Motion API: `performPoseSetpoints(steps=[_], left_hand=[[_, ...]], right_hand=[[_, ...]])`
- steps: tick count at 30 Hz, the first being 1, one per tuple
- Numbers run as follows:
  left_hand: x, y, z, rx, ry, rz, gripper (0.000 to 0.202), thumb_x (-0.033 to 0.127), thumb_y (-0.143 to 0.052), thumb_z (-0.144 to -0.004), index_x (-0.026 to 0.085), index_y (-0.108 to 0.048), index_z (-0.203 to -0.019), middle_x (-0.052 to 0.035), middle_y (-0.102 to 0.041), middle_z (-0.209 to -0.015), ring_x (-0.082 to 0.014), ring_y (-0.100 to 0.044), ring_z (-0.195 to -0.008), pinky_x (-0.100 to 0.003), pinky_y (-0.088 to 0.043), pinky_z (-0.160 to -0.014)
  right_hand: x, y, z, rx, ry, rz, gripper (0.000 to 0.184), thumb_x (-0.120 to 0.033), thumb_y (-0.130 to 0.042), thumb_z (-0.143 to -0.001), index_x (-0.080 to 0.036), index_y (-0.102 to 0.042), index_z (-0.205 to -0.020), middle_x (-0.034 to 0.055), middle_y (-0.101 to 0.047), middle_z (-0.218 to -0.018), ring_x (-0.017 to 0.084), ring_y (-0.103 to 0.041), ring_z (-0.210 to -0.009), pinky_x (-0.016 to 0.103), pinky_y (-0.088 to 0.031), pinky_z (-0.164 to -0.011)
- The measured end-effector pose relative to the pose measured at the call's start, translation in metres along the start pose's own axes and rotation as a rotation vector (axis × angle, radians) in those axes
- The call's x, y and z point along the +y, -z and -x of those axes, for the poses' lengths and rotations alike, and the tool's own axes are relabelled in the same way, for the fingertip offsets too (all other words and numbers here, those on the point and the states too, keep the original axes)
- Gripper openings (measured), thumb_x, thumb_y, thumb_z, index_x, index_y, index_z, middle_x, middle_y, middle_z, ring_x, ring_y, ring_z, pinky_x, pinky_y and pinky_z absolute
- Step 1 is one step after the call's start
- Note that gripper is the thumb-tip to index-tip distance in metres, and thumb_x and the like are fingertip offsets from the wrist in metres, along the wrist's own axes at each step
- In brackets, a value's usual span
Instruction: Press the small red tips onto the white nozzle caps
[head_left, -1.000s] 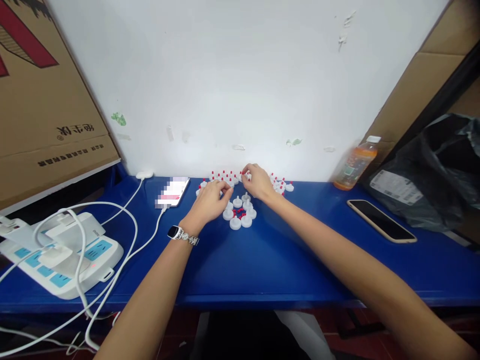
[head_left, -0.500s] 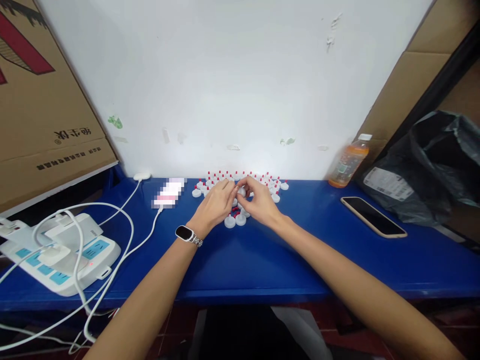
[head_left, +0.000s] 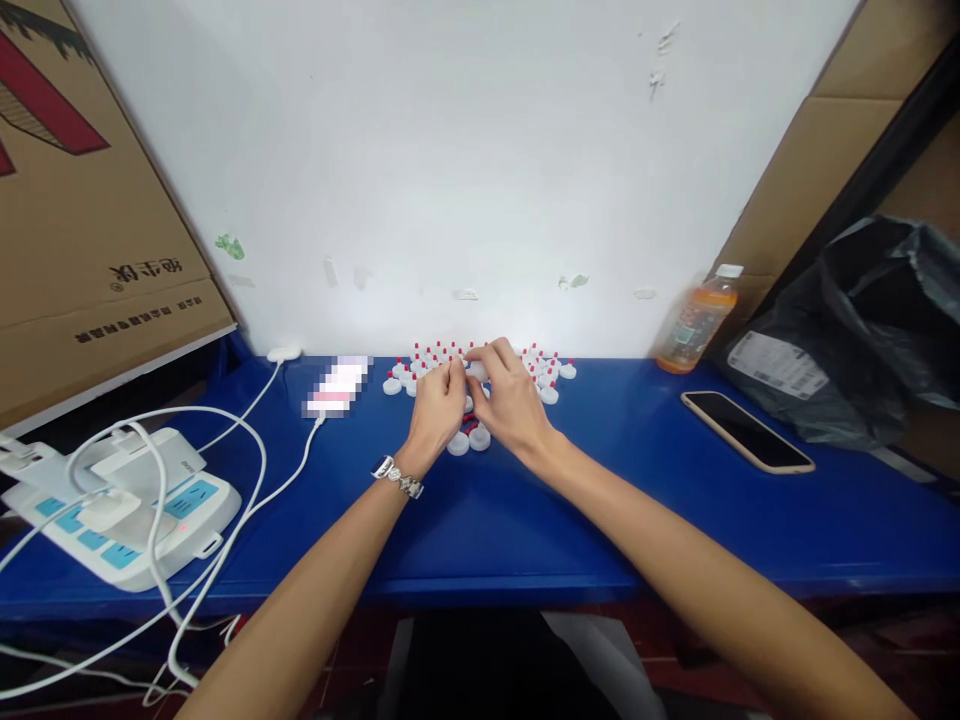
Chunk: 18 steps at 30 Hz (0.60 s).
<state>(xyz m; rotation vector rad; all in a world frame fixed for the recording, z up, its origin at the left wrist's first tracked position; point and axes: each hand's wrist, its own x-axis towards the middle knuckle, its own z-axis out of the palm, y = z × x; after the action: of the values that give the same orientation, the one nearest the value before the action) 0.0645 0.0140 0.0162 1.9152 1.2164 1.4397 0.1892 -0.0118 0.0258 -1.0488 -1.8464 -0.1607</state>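
Left hand (head_left: 439, 412) has curled in tight compared with half a second ago, and the right hand (head_left: 514, 405) arches higher. On the blue table (head_left: 600, 520), they meet near the middle of the back edge. Right fingers are gripping a white cap (head_left: 476, 371); can't tell if the clenched left has its tip. Cap looks sideways, axis roughly along that edge, tip probably leftward but hidden. Best bet: brace its base, keep any twist in line.

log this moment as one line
right hand: gripping white cap | left hand: curled beside it, grip unclear | behind: red-tipped caps | surface: blue table
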Motion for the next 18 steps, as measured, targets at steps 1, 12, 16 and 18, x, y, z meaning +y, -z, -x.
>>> performPoseSetpoints(steps=[1, 12, 16, 18], left_hand=[[0.000, 0.003, -0.001, 0.025, 0.035, 0.023, 0.044, 0.041, -0.035, -0.100, 0.021, -0.037, -0.061, 0.0030, -0.040, -0.054, -0.0120, -0.038, -0.053, -0.028, -0.026, -0.053], [-0.023, 0.036, -0.011, -0.384, -0.273, -0.476, 0.027, 0.041, -0.050, -0.094, 0.022, -0.066, -0.082, -0.0039, -0.064, -0.085, -0.0228, -0.057, -0.089, -0.036, -0.041, -0.084], [-0.021, 0.042, -0.014, -0.379, -0.251, -0.384, 0.036, 0.044, -0.044, -0.097, 0.021, -0.070, -0.089, -0.0052, -0.067, -0.091, -0.0223, -0.058, -0.091, -0.037, -0.043, -0.087], [-0.018, 0.048, -0.017, -0.300, -0.218, -0.322, 0.036, 0.041, -0.042, -0.099, 0.020, -0.069, -0.090, -0.0050, -0.068, -0.091, -0.0211, -0.059, -0.089, -0.036, -0.044, -0.085]], right_hand=[[0.003, 0.002, 0.000, 0.007, -0.015, 0.021, 0.029, -0.006, -0.046, -0.087, -0.019, -0.060, -0.108, 0.0105, -0.055, -0.109, 0.024, -0.059, -0.098, 0.038, -0.050, -0.088], [0.053, -0.003, 0.007, 0.004, -0.250, -0.107, 0.009, -0.023, -0.063, -0.081, -0.022, -0.065, -0.090, 0.0041, -0.064, -0.100, 0.021, -0.061, -0.093, 0.036, -0.047, -0.087], [0.048, -0.004, 0.003, -0.018, -0.331, -0.141, 0.012, -0.031, -0.068, -0.080, -0.020, -0.070, -0.085, 0.0050, -0.061, -0.094, 0.021, -0.059, -0.091, 0.035, -0.047, -0.084], [0.043, -0.004, -0.003, -0.089, -0.364, -0.230, 0.015, -0.032, -0.066, -0.082, -0.019, -0.070, -0.087, 0.0018, -0.061, -0.079, 0.017, -0.058, -0.075, 0.031, -0.046, -0.074]])
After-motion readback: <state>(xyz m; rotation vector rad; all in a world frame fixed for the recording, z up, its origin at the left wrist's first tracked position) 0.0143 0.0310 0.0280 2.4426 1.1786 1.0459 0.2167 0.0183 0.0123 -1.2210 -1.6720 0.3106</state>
